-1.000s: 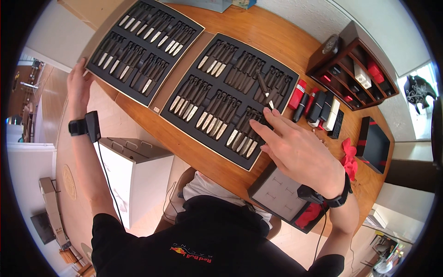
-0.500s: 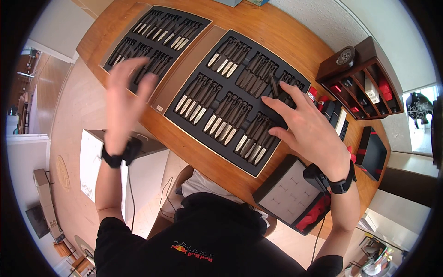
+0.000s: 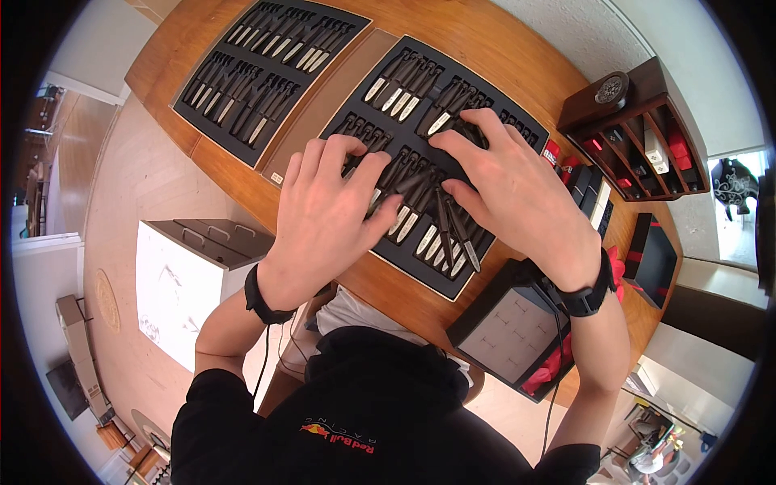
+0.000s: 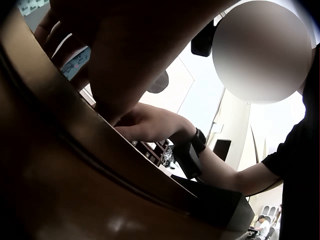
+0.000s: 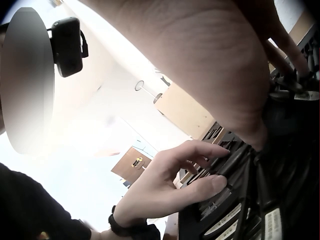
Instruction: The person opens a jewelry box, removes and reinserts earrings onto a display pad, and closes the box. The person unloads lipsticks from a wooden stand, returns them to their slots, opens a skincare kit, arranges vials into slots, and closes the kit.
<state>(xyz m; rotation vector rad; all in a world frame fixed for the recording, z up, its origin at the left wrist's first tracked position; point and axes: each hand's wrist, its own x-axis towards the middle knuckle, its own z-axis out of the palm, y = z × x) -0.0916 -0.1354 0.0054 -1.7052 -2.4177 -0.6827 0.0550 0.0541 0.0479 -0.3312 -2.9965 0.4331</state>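
Slim dark pieces, each with a pale labelled end, lie in groups in the dark foam panel (image 3: 420, 141) of a wide folding case; their kind does not show. Over its lower middle groups is my left hand (image 3: 319, 214), fingers bent downward, thumb and forefinger apart in the right wrist view. My right hand (image 3: 521, 194) reaches over the upper right groups, its fingertips down among the pieces and partly hidden. Two loose dark pieces (image 3: 446, 230) lie askew across the lower right group, their upper ends right at my right thumb. I cannot tell whether the right fingers grip one.
The case's other panel (image 3: 271, 77), also filled with such pieces, lies at the left. A wooden shelf cabinet (image 3: 622, 121) stands at the back right. Near me are a grey-lined box (image 3: 505, 327) and an open black box (image 3: 651, 259) on the wooden table (image 3: 396, 279).
My left hand has left the other panel's edge and come right, over the filled panel beside my right hand. Two dark pieces now lie loose across the lower right group.
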